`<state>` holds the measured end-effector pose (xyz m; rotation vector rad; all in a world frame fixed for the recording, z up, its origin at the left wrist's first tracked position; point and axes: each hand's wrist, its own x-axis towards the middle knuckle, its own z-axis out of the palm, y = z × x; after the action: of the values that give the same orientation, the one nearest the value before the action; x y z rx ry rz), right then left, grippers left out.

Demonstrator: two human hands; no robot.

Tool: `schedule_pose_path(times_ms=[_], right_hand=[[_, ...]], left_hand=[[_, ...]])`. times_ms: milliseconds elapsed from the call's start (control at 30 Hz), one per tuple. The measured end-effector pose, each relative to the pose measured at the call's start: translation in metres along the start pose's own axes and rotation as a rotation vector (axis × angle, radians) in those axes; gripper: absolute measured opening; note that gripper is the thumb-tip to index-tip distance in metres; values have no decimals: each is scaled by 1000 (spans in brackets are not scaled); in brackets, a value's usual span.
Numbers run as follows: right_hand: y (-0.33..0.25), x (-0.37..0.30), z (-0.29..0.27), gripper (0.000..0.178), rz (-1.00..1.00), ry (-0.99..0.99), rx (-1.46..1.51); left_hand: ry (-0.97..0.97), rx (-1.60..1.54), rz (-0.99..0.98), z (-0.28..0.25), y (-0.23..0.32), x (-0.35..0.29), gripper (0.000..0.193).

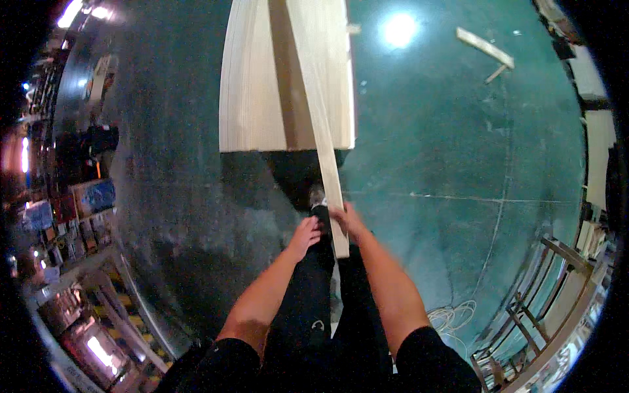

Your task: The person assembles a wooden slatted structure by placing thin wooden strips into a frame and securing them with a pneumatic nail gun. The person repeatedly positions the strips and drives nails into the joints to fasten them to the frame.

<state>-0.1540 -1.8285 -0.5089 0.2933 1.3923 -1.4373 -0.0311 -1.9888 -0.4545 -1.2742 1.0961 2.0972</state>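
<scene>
A long, pale wooden board (319, 118) slants over a wide stack of wooden boards (252, 98), its near end reaching back over my legs. Close to that end, my right hand (353, 223) has its fingers wrapped round the board from the right side. My left hand (305, 238) is just left of the board and apart from it, its fingers loosely bent and holding nothing I can see. Across the stack, a dark strip of shadow runs beside the held board.
A loose wood offcut (485, 47) lies on the green floor (432, 144) at the far right, with a smaller stick beside it. White cable (453, 317) is coiled at the lower right, near a metal frame rack (524, 308). Cluttered shelves (72, 216) line the left.
</scene>
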Motion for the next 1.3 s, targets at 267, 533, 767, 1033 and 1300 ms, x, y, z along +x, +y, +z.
schedule_pose_path(times_ms=[267, 533, 767, 1033, 1300], right_hand=[[-56, -377, -40, 69, 173, 141, -67], [-3, -766, 39, 91, 410, 315, -144], [-81, -903, 121, 97, 557, 257, 5], [-31, -864, 112, 100, 559, 245, 52], [103, -844, 2, 136, 569, 127, -201]], left_hand=[[-98, -174, 43, 86, 97, -53, 79], [-83, -330, 87, 146, 349, -1, 82], [-139, -158, 303, 107, 424, 35, 93], [-128, 101, 547, 204, 381, -92, 87], [-173, 287, 934, 333, 329, -244, 81]])
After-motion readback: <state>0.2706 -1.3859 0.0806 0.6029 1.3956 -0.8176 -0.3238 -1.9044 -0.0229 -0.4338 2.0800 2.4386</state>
